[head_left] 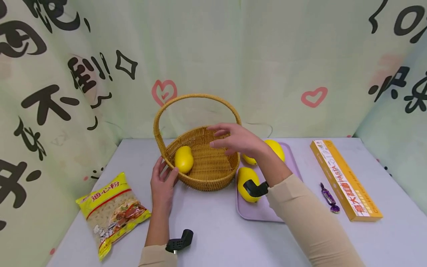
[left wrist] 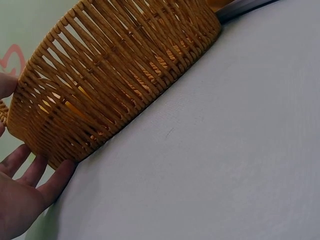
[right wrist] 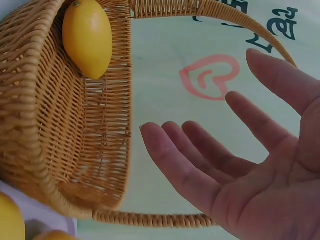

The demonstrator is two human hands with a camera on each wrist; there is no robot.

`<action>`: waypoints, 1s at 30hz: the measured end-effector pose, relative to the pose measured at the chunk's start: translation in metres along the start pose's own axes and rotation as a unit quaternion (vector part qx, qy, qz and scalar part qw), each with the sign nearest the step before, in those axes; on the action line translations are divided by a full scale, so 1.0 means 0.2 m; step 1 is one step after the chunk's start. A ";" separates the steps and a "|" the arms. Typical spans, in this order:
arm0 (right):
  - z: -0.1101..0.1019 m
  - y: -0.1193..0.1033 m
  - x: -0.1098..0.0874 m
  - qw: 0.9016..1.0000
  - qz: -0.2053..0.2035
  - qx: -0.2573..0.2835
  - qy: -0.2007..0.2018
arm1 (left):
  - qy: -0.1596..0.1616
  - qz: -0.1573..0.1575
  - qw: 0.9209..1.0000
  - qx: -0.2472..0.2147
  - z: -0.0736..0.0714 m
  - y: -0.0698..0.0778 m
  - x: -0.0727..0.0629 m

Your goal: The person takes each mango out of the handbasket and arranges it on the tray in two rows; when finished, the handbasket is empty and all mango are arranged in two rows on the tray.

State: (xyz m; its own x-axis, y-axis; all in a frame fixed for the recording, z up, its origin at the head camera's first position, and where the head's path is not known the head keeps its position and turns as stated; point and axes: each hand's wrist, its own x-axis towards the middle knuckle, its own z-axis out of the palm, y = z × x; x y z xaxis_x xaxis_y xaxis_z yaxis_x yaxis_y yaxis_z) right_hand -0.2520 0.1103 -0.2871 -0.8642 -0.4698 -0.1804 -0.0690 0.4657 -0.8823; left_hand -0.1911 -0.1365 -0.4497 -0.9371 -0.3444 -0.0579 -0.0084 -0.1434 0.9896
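A wicker basket with a tall arched handle stands at the back middle of the table. One yellow mango lies inside it at the left, also seen in the right wrist view. My left hand holds the basket's left end, thumb at the rim and fingers along the outer wall. Above the basket's right side hovers my right hand, its fingers spread and holding nothing. Under my right forearm, a purple tray bears more mangoes, partly hidden by that arm.
A yellow bag of pasta lies at the left. On the right are a long orange pasta box and a purple wrapped candy. A printed curtain hangs behind the table and along its sides.
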 end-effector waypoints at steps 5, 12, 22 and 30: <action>0.03 -0.02 0.11 1.000 0.013 0.008 -0.027 | 0.000 -0.001 1.000 0.001 0.00 0.00 0.00; 0.05 -0.05 0.26 0.997 0.017 0.019 -0.079 | 0.001 -0.002 1.000 -0.005 0.00 0.00 0.01; 0.06 0.00 0.42 0.989 0.016 0.052 -0.140 | -0.001 -0.002 1.000 -0.009 0.00 -0.01 0.01; 0.12 0.05 0.52 0.990 0.063 0.050 -0.115 | 0.000 0.003 1.000 0.002 0.00 0.00 0.01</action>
State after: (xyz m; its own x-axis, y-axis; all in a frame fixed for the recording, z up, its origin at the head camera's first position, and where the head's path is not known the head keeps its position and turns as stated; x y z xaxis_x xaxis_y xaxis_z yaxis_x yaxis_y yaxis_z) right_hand -0.3310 0.0485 -0.3255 -0.7262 -0.5760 -0.3754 0.0916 0.4601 -0.8831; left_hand -0.1919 -0.1379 -0.4492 -0.9371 -0.3451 -0.0529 -0.0053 -0.1376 0.9905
